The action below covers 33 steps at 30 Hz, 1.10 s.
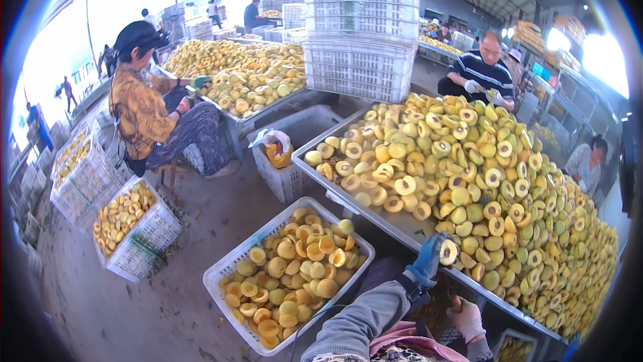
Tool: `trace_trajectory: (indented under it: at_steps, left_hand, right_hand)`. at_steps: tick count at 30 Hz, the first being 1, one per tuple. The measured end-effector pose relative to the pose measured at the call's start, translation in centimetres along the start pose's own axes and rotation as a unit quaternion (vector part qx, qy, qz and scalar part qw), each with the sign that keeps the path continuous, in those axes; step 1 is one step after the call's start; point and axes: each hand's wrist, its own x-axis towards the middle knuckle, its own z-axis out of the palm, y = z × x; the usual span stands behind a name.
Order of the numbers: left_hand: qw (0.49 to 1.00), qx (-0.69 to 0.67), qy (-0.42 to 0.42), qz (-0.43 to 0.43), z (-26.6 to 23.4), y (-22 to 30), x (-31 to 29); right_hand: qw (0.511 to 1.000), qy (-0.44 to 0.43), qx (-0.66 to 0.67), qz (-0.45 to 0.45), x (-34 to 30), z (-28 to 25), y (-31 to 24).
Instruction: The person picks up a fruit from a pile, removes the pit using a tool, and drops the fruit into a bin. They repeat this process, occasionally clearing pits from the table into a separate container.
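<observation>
A person's two gloved hands work at the edge of a metal table (404,221), seen from above through a fisheye lens that bends straight edges and blackens the corners. The left hand (426,263), in a blue glove, has its fingers closed around a fruit half (448,252) at the table's near rim. The cut face shows a pale ring about a dark centre; the fingertips behind it are hidden. The right hand (467,320), in a pale pinkish glove, is lower and to the right, curled around a brown handle (457,304). The tool's far end is lost in shadow, and how tightly the fingers close cannot be told.

A great heap of yellow-green halved fruit (495,181) covers most of the table beyond the hands. To the left, a white crate (216,280) on the floor brims with orange-yellow halves. Below the table, between the forearms, more fruit lies in deep shade, too dim to make out. Another crate (512,332) at lower right is cut off by the frame.

Across the heap sits a co-worker in a striped shirt (485,70), lower body hidden by fruit. Another, in a patterned orange top (140,104), sits at left. The distant background is washed out by glare.
</observation>
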Motion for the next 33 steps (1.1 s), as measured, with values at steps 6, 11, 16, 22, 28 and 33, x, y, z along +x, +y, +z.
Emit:
trace_trajectory:
  at_steps: [6, 11, 16, 22, 28, 33]
  left_hand:
    - [0.999, 0.023, -0.036, -0.003, 1.2, 2.0, -2.5]
    - [0.982, -0.176, 0.001, -0.071, 1.7, 4.1, -4.0]
    - [0.998, 0.063, -0.005, -0.020, 1.1, 2.6, -5.0]
    - [0.985, 0.112, -0.020, -0.131, 7.3, 1.5, -4.3]
    - [0.932, 0.344, -0.108, -0.030, 8.3, -1.8, -5.1]
    - [0.916, 0.380, -0.128, -0.003, 9.5, -3.1, -5.6]
  right_hand:
    - [1.000, -0.021, -0.001, -0.020, -1.2, -0.6, -3.6]
    - [0.993, 0.052, 0.039, -0.100, -1.2, -1.1, -4.2]
    - [0.989, 0.088, 0.050, -0.105, 0.1, -3.0, -3.8]
    - [0.999, 0.038, 0.021, -0.012, 0.1, -5.4, -1.9]
    - [0.998, -0.018, 0.049, 0.040, 0.1, -5.6, 0.3]
    - [0.998, -0.014, 0.055, 0.030, 0.5, -3.0, 2.8]
